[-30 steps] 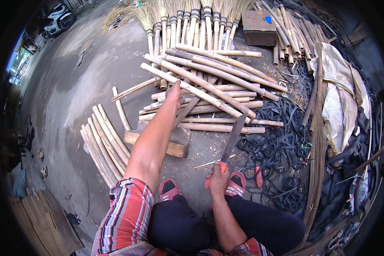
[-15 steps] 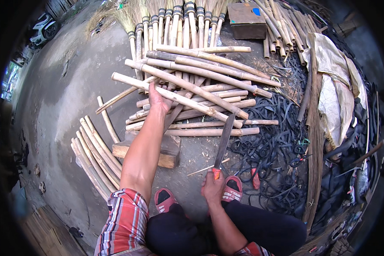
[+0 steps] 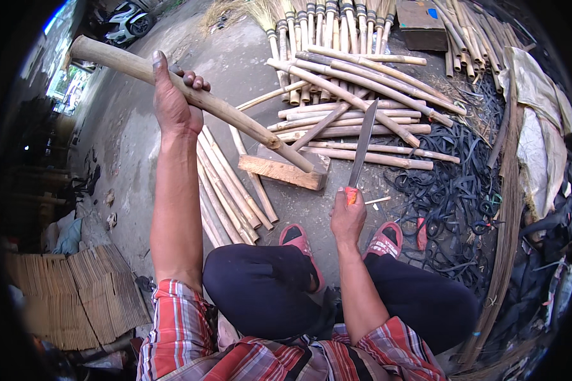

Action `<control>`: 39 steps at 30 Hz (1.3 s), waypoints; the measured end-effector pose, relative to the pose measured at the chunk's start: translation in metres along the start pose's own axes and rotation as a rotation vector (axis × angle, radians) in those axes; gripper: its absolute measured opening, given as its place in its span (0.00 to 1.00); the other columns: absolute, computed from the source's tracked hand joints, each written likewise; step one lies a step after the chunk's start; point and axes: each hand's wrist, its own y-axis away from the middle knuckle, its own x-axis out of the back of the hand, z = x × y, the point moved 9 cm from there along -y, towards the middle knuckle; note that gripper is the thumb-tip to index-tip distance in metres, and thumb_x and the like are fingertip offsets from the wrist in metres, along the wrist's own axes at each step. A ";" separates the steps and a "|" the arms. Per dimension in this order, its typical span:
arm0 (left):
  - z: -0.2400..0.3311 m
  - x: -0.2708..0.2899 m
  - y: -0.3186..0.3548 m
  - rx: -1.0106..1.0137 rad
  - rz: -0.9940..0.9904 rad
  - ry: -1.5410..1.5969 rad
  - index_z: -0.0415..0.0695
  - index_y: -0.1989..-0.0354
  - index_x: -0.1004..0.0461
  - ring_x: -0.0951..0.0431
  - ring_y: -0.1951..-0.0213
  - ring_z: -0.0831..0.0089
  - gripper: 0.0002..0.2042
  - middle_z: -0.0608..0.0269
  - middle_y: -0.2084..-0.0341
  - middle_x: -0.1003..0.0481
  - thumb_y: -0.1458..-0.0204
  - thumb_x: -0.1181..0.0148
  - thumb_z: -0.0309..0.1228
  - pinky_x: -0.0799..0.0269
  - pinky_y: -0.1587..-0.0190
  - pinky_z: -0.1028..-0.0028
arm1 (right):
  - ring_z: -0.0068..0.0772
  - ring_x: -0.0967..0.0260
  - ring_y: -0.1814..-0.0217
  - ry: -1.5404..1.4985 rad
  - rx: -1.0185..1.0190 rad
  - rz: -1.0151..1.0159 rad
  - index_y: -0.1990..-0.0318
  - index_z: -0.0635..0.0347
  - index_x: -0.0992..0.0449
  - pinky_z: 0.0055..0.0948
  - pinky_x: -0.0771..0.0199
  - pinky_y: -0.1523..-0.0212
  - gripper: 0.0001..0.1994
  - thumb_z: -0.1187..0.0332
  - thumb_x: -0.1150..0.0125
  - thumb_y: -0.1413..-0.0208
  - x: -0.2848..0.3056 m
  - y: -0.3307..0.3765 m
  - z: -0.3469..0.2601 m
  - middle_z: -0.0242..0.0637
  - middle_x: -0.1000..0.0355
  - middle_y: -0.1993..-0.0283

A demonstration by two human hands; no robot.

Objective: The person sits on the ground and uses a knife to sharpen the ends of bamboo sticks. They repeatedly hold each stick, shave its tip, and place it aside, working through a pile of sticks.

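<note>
We had our left grip (image 3: 177, 105) wrapped round a bamboo pole (image 3: 238, 119), which ran from up and left of that grip down to its right; the palm hid the stretch inside it. Our right grip (image 3: 348, 219) was closed on a machete (image 3: 365, 141), its blade pointing away from us, and we could make out only the orange-red top of the covered handle (image 3: 351, 195). Left of the right grip, the pole's low end overlapped a wooden block (image 3: 283, 170); we could not tell whether they touched. Beyond the right grip, crossed bamboo lengths (image 3: 362, 129) partly hid one another, and the upper edge cut off the brooms (image 3: 346, 28) behind them. Below the left grip, our knee covered some ends of a bamboo row (image 3: 231, 178).
</note>
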 end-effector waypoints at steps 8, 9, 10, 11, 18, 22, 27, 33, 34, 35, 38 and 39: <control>0.022 0.041 0.067 -0.025 0.101 -0.170 0.40 0.56 0.31 0.21 0.66 0.61 0.22 0.56 0.72 0.24 0.40 0.37 0.49 0.23 0.56 0.58 | 0.62 0.25 0.65 -0.005 0.101 -0.145 0.63 0.68 0.24 0.49 0.28 0.63 0.16 0.59 0.40 0.38 -0.040 0.041 -0.040 0.57 0.24 0.69; 0.038 0.043 0.069 -0.091 0.091 -0.179 0.36 0.49 0.32 0.19 0.62 0.60 0.25 0.50 0.64 0.21 0.40 0.36 0.46 0.23 0.56 0.57 | 0.63 0.24 0.64 0.006 0.109 -0.153 0.63 0.68 0.24 0.49 0.28 0.63 0.16 0.59 0.40 0.38 -0.041 0.046 -0.044 0.57 0.24 0.69; 0.061 0.042 0.072 -0.223 0.076 -0.145 0.36 0.49 0.32 0.19 0.63 0.62 0.26 0.54 0.68 0.23 0.40 0.37 0.48 0.23 0.56 0.60 | 0.63 0.24 0.64 0.032 0.150 -0.156 0.63 0.67 0.24 0.50 0.28 0.62 0.16 0.59 0.40 0.39 -0.041 0.050 -0.050 0.58 0.24 0.69; 0.083 0.048 0.074 -0.304 0.137 -0.123 0.36 0.51 0.32 0.20 0.65 0.64 0.26 0.57 0.70 0.25 0.40 0.37 0.50 0.23 0.59 0.63 | 0.64 0.24 0.64 0.057 0.191 -0.152 0.63 0.67 0.24 0.50 0.27 0.62 0.15 0.59 0.40 0.39 -0.040 0.053 -0.057 0.58 0.24 0.69; 0.177 0.050 0.122 -0.459 0.331 0.008 0.48 0.70 0.37 0.34 0.76 0.72 0.22 0.65 0.80 0.37 0.33 0.49 0.53 0.33 0.71 0.70 | 0.61 0.23 0.64 0.229 0.261 -0.236 0.60 0.64 0.23 0.48 0.26 0.63 0.16 0.57 0.38 0.40 -0.033 0.062 -0.078 0.57 0.23 0.69; 0.225 0.054 0.157 -0.603 0.290 0.019 0.48 0.69 0.35 0.32 0.78 0.74 0.22 0.65 0.80 0.35 0.32 0.52 0.54 0.33 0.75 0.75 | 0.63 0.23 0.62 0.283 0.281 -0.237 0.59 0.63 0.23 0.50 0.25 0.62 0.15 0.58 0.38 0.41 -0.033 0.062 -0.073 0.57 0.23 0.69; 0.205 0.079 0.155 -0.634 0.391 -0.034 0.47 0.69 0.33 0.33 0.78 0.74 0.22 0.65 0.80 0.35 0.33 0.50 0.54 0.34 0.75 0.75 | 0.64 0.23 0.62 0.344 0.263 -0.295 0.60 0.63 0.23 0.52 0.25 0.62 0.16 0.57 0.38 0.41 -0.051 0.059 -0.057 0.58 0.23 0.68; 0.200 0.098 0.138 -0.578 0.253 -0.018 0.47 0.69 0.32 0.34 0.81 0.77 0.18 0.67 0.81 0.35 0.33 0.48 0.48 0.34 0.78 0.77 | 0.65 0.23 0.63 0.340 0.401 -0.375 0.59 0.61 0.26 0.54 0.24 0.63 0.14 0.59 0.39 0.40 -0.081 0.087 -0.075 0.57 0.23 0.68; 0.200 0.101 0.137 -0.569 0.217 0.000 0.48 0.69 0.32 0.35 0.82 0.77 0.17 0.68 0.82 0.36 0.32 0.49 0.47 0.34 0.78 0.77 | 0.65 0.23 0.64 0.312 0.447 -0.397 0.58 0.60 0.27 0.55 0.23 0.63 0.13 0.60 0.39 0.40 -0.087 0.095 -0.081 0.57 0.23 0.68; 0.200 0.104 0.134 -0.553 0.189 0.017 0.48 0.70 0.33 0.35 0.82 0.78 0.17 0.69 0.83 0.36 0.32 0.49 0.46 0.34 0.79 0.77 | 0.65 0.23 0.64 0.283 0.497 -0.422 0.58 0.60 0.29 0.55 0.23 0.63 0.12 0.61 0.39 0.40 -0.093 0.099 -0.088 0.57 0.23 0.68; 0.195 0.110 0.125 -0.508 0.087 0.068 0.49 0.70 0.33 0.35 0.82 0.79 0.16 0.69 0.84 0.37 0.32 0.50 0.45 0.34 0.79 0.77 | 0.65 0.23 0.64 0.274 0.491 -0.486 0.58 0.61 0.29 0.56 0.23 0.63 0.12 0.61 0.39 0.40 -0.105 0.102 -0.091 0.58 0.23 0.69; 0.196 0.110 0.124 -0.502 0.037 0.111 0.49 0.70 0.33 0.35 0.83 0.79 0.16 0.69 0.84 0.37 0.32 0.50 0.45 0.34 0.79 0.77 | 0.66 0.23 0.65 0.344 0.329 -0.478 0.58 0.61 0.29 0.56 0.23 0.64 0.13 0.61 0.40 0.39 -0.104 0.092 -0.077 0.59 0.24 0.70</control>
